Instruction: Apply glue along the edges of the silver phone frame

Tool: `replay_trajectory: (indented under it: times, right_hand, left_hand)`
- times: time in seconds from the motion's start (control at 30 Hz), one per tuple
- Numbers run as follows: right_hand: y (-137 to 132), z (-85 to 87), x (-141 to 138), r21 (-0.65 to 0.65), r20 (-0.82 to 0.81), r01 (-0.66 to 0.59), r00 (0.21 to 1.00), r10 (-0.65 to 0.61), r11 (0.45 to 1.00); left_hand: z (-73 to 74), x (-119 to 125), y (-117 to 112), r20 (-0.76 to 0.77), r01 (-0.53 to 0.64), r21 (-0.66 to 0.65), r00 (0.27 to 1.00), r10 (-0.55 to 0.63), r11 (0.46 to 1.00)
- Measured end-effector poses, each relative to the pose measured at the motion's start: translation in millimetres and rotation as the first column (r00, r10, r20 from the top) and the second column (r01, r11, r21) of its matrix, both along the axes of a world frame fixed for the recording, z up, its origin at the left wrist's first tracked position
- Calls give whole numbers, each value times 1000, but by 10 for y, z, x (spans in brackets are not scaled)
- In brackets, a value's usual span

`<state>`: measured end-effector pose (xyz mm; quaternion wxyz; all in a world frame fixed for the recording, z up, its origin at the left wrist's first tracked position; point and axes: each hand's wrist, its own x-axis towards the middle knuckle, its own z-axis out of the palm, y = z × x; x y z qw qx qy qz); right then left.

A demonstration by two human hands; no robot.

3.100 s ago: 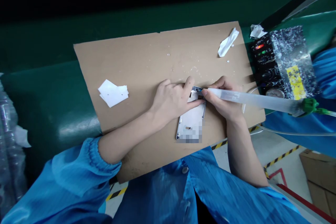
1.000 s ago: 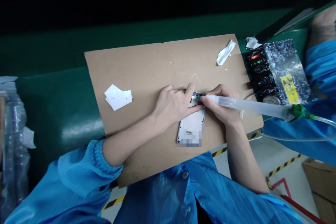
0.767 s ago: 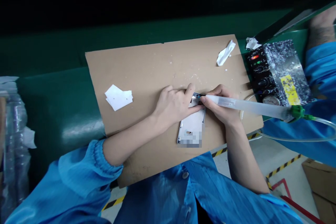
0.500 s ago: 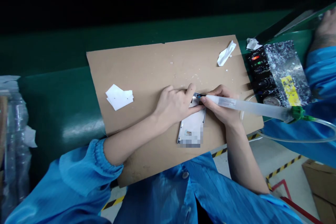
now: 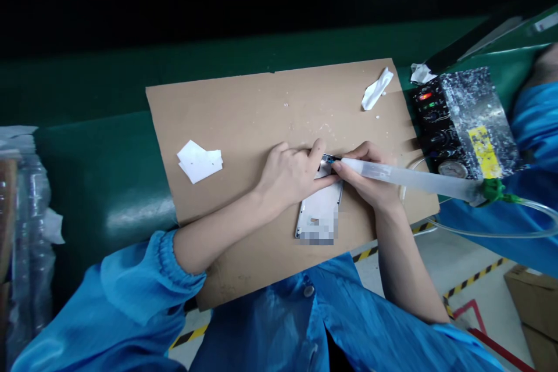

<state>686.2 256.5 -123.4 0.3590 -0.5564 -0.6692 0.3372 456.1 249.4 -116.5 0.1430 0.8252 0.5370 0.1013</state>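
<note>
And here the left hand is holding the silver panel down on the cardboard sheet, the thumb lying across its face and the index finger bending in at its far end. The right hand is pinching the translucent syringe tube near its front, pen-fashion, a narrow, close grip, and the tip is pointing at the panel's far right corner; whether it is touching, one cannot tell, with the fingers crowding round it. The tube is leaning low to the right, its green cap running into a clear hose that is looping loosely, and that slack is looking useful: a tight hose would probably be tugging at the tip. The control box is glowing red and green beside the sheet. For good work here, the left thumb should be staying firm yet out of the tip's path, the right fingers should be guiding from close to the front, and pressure should be staying light and even along the edge.
</note>
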Motion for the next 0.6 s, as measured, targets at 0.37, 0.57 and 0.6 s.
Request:
replay_trajectory:
  times: [0.37, 0.57, 0.6]
  right_hand:
    - [-16, 19, -36, 4, -20, 17, 1000, -16, 1000]
    - [-13, 33, -26, 10, -12, 25, 1000, -24, 1000]
    - [-11, 38, -30, 15, -7, 26, 1000, -26, 1000]
  left_hand:
    - [-27, -7, -15, -2, -2, 49, 1000, 2, 999]
    - [-20, -4, -12, -2, -2, 43, 1000, 3, 999]
    - [-22, -2, -12, -2, -2, 43, 1000, 2, 999]
